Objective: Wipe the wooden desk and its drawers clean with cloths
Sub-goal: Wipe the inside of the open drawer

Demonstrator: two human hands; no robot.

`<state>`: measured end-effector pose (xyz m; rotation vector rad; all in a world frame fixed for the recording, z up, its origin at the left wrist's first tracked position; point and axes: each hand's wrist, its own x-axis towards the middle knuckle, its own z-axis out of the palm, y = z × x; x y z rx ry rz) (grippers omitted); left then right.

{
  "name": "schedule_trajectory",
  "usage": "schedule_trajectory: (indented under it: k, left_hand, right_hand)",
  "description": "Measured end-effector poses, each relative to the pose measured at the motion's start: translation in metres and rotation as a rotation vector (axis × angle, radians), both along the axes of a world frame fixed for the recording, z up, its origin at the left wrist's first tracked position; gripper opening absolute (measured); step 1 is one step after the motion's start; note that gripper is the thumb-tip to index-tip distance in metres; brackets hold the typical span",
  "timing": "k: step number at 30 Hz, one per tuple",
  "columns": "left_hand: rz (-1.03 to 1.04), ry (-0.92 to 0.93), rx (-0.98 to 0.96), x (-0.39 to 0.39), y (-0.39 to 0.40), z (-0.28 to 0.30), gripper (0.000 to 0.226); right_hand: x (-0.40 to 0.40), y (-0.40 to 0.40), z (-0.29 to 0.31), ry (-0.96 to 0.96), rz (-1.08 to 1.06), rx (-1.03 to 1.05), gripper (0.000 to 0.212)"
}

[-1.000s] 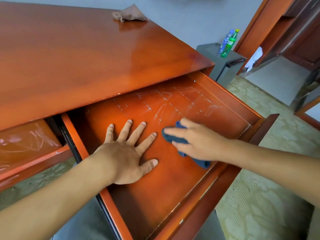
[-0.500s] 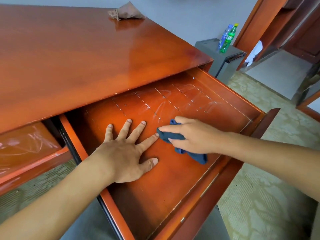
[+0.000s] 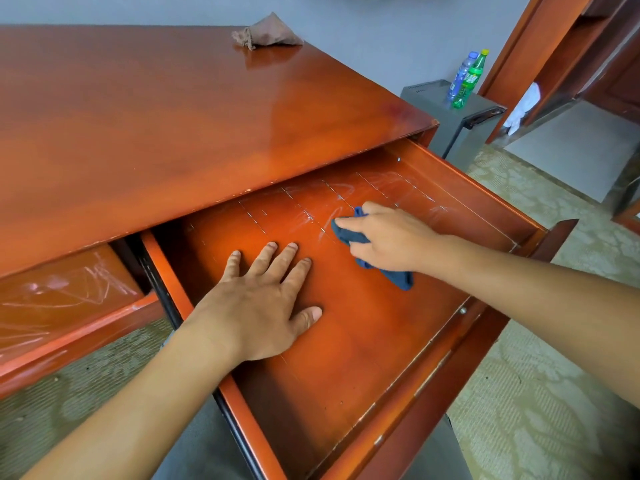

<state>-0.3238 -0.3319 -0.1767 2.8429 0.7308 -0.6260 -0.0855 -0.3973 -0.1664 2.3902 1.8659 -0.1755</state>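
1. Grey wall and patterned carpet surround the glossy red-brown wooden bench (image 3: 145, 126).
2. Change: right hand (image 3: 391, 239), its grip curled round the dark blue wiping cloth (image 3: 349, 235), has slid the cloth left and deeper across the open wooden drawer (image 3: 512, 216); whitish smears remain ahead, so I judge wiping unfinished.
3. Left hand (image 3: 258, 310) stays flat, fingers spread, bracing on the drawer floor.
4. Count: cloths 2, including the brown rag (image 3: 268, 34) upper centre; open drawers 2, second drawer (image 3: 69, 299) at left edge; bottles 2.

Open drawer (image 3: 374, 341) floor bare toward its near end, left hand (image 3: 256, 317) and right hand (image 3: 388, 237) filling the middle, tabletop (image 3: 173, 133) overhanging the drawer's back, side walls hemming both flanks
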Motion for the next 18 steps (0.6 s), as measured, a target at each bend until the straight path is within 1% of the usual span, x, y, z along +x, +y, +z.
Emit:
schedule_trajectory:
  k: [2, 3, 5, 7, 9, 10, 12, 14, 15, 16, 18]
  left_hand:
    - [0.002, 0.001, -0.004, 0.000, 0.000, 0.000, 0.082]
    - [0.002, 0.001, -0.003, 0.001, 0.000, 0.000, 0.082]
    - [-0.001, 0.002, -0.002, 0.001, -0.001, 0.000, 0.083]
    - [-0.005, 0.001, -0.002, 0.001, -0.001, 0.001, 0.082]
    - [-0.005, -0.003, 0.001, 0.001, 0.000, 0.001, 0.082]
    - [-0.006, -0.005, 0.001, 0.000, 0.001, 0.001, 0.082]
    - [-0.006, -0.012, -0.002, 0.000, 0.001, 0.000, 0.082]
    - [-0.007, -0.017, -0.004, 0.001, 0.000, 0.000, 0.083]
    - [-0.009, -0.019, -0.005, 0.001, -0.001, 0.000, 0.083]
    - [-0.009, -0.024, -0.005, 0.001, -0.002, 0.000, 0.083]
    - [-0.014, -0.034, 0.007, 0.000, -0.002, 0.000, 0.084]
  right_hand:
    - [-0.025, -0.011, 0.001, 0.006, 0.118, -0.033, 0.054]
    - [-0.040, -0.018, 0.001, 0.046, 0.174, -0.052, 0.054]
    - [-0.036, -0.017, 0.000, 0.044, 0.213, -0.052, 0.052]
    - [-0.009, 0.001, -0.001, 0.002, 0.114, -0.040, 0.048]
    - [0.009, 0.017, 0.001, -0.015, 0.017, -0.017, 0.048]
    - [0.007, 0.020, 0.000, -0.020, 0.008, -0.010, 0.050]
    - [-0.014, 0.011, 0.000, -0.016, 0.086, -0.023, 0.054]
    - [-0.038, -0.008, 0.001, 0.061, 0.179, -0.060, 0.057]
    - [-0.038, -0.013, -0.001, 0.079, 0.195, -0.059, 0.058]
    - [-0.030, -0.012, -0.003, 0.073, 0.192, -0.048, 0.057]
    - [-0.002, 0.001, -0.005, 0.051, 0.054, -0.020, 0.053]
